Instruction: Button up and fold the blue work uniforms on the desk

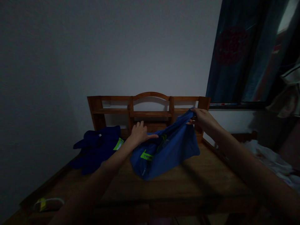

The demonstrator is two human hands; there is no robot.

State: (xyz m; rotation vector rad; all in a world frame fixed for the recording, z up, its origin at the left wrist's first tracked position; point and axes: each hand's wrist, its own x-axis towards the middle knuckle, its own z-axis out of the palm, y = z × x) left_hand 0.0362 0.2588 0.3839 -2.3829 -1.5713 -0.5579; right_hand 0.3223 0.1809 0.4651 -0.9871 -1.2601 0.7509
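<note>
In the head view, a blue cloth (174, 150) with a yellow-green lettered patch hangs slantwise over the wooden desk. I cannot tell whether it is a garment or a bag. My right hand (200, 117) is closed on its upper right corner, lifting that end. My left hand (140, 132) is beside the cloth's left end, its thumb stretched out along the upper edge and its fingers apart. The cloth's lower left part sags close to the desk top.
A darker blue garment (100, 150) with a yellow-green strip lies crumpled on the left of the desk (211, 178). A wooden shelf rack (151, 114) stands along the back. A small item with a yellow part (42, 204) is at the front left. White plastic bags (269, 159) are at right.
</note>
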